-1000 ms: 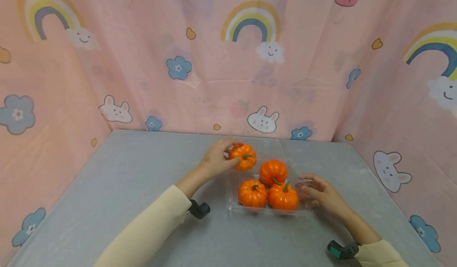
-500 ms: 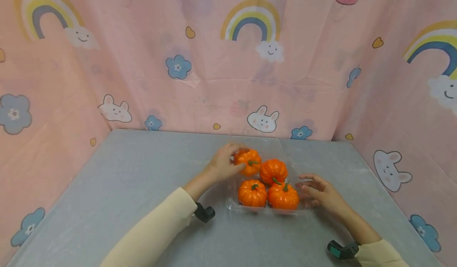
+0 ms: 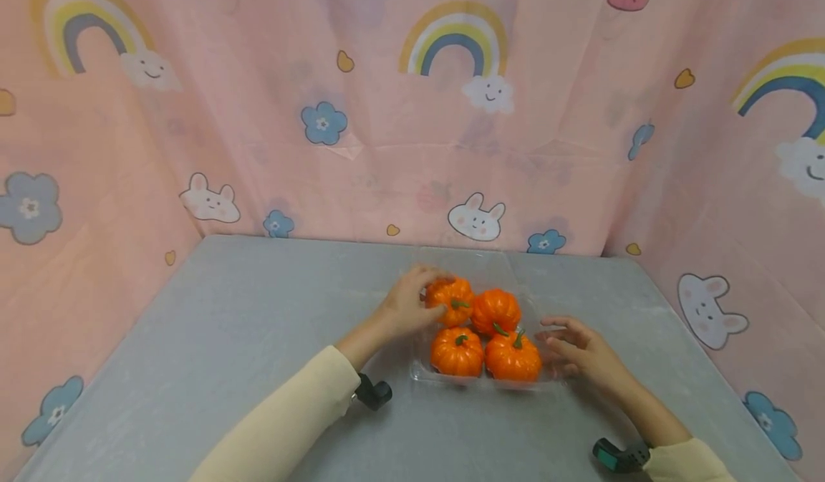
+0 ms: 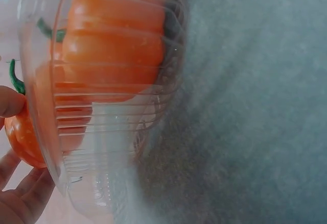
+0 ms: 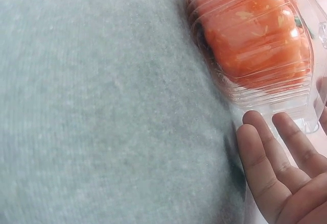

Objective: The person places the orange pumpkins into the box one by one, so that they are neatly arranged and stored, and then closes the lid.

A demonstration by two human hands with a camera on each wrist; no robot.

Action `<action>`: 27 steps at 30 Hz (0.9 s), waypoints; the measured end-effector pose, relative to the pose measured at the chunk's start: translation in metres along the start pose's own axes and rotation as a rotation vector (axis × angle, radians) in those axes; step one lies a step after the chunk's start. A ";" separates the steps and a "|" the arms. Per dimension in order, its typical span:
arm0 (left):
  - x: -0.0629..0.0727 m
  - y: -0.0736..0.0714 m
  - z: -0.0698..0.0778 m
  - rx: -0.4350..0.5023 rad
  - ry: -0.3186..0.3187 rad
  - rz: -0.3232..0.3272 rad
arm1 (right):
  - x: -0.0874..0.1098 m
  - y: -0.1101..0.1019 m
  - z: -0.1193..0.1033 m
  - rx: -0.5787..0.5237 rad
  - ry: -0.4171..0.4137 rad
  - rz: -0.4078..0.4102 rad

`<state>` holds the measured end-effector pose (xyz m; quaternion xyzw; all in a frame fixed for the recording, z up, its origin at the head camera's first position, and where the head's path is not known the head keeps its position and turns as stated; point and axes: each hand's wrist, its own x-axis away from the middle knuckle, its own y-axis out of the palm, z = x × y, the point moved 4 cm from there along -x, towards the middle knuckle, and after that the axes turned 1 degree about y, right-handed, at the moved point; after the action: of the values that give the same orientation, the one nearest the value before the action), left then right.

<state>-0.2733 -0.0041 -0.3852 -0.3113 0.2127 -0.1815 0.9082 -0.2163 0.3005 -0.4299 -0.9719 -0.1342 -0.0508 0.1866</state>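
Observation:
My left hand holds a small orange pumpkin with a green stem, thumb in front and fingers behind. It is over the back left part of a clear plastic clamshell box. In the left wrist view the held pumpkin sits at the box's rim, partly behind the clear wall. Three other pumpkins lie in the box: one at the back right, one at the front left, one at the front right. My right hand is at the box's right side, fingers loosely extended; its fingertips are right by the ribbed wall.
The box's clear lid lies folded back toward the rear edge of the grey table. A pink patterned curtain encloses the back and both sides. Dark bands with camera mounts sit on both wrists.
My left hand has moved right and toward me, bringing the pumpkin from the box's back left edge down beside the back right pumpkin. The right hand has stayed in place.

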 end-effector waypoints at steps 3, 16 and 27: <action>0.000 0.001 0.000 -0.011 -0.002 0.005 | 0.001 0.000 0.000 -0.013 0.000 -0.001; 0.001 0.004 0.001 -0.088 0.025 0.009 | 0.000 0.001 0.001 -0.028 0.008 -0.008; 0.000 0.004 -0.003 -0.096 0.008 0.006 | 0.001 0.000 0.001 -0.031 -0.006 -0.011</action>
<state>-0.2735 -0.0027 -0.3898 -0.3534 0.2258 -0.1697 0.8918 -0.2153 0.3007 -0.4308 -0.9741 -0.1391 -0.0509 0.1709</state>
